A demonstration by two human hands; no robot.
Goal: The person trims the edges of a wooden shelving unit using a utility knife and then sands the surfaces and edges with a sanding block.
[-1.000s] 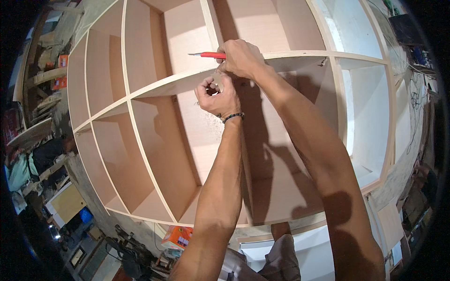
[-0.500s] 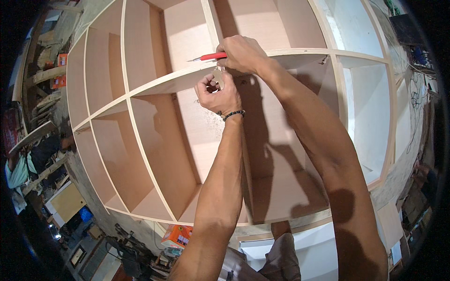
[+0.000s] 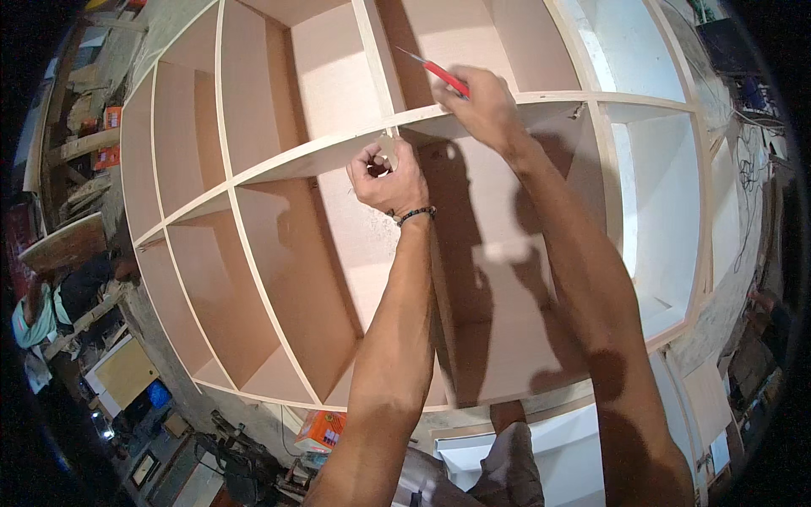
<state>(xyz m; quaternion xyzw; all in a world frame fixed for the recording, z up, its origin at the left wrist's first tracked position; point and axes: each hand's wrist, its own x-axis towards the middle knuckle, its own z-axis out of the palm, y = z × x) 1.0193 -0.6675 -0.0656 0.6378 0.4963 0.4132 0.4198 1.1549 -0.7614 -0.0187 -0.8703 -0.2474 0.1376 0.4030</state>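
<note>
Head view, looking down: two bare hands work over a large wooden cabinet frame (image 3: 549, 97) divided into open compartments with pinkish-brown panels, those at the far right lined in white. The right hand (image 3: 490, 106), just above the long curved-looking middle rail, has its fingers closed around a red-handled tool (image 3: 446, 79), likely a craft knife; its thin metal tip points up and left, raised clear of the wood over the compartment beyond the rail. The left hand (image 3: 390, 182), with a dark beaded bracelet (image 3: 416, 215) at the wrist, is nearer the person, its fingers curled close beneath the joint where an upright divider (image 3: 378, 59) meets the rail. A pale sliver shows between thumb and forefinger; whether they grip a loose piece or frame the divider's edge cannot be told. Pale crumbs (image 3: 389, 230) lie on the back panel below that hand. The step in hand seems to be small trimming or filling at this joint, with the tool lifted off. Another stroke would call for lowering the tip to the joint, with the left fingertips clear of it.
</note>
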